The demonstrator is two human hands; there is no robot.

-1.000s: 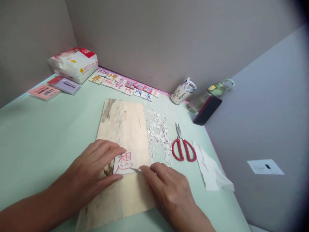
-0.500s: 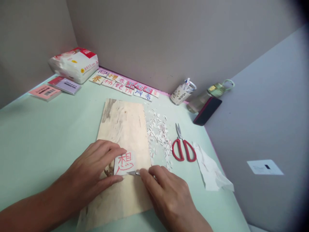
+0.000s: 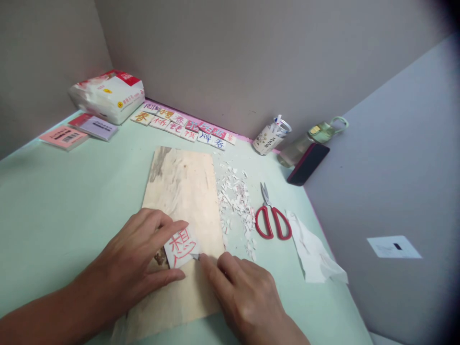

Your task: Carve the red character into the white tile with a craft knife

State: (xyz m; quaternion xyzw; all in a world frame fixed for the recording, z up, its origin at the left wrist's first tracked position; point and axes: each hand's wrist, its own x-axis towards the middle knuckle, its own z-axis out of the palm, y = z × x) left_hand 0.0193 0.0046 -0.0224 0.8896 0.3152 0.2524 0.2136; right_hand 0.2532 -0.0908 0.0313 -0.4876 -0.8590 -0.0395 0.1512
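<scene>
A white square block (image 3: 180, 245) with a red handwritten character lies tilted on a wooden board (image 3: 183, 187). My left hand (image 3: 143, 249) grips the block, with the index finger at its top edge and the thumb near its lower edge. My right hand (image 3: 244, 287) is closed around a craft knife (image 3: 195, 256). The knife's short metal blade meets the block's lower right edge, while its handle is hidden inside my fingers.
White shavings (image 3: 235, 196) are scattered right of the board. Beyond them lie red-handled scissors (image 3: 269, 215) and a crumpled tissue (image 3: 312, 254). Several lettered tiles (image 3: 187, 124), a tissue pack (image 3: 108, 96), a pen can (image 3: 271, 136), a bottle (image 3: 298, 148) and a phone (image 3: 309, 164) line the back.
The block has turned on the board, its right side swinging upward and its left side lower. My right hand and the knife have shifted slightly left.
</scene>
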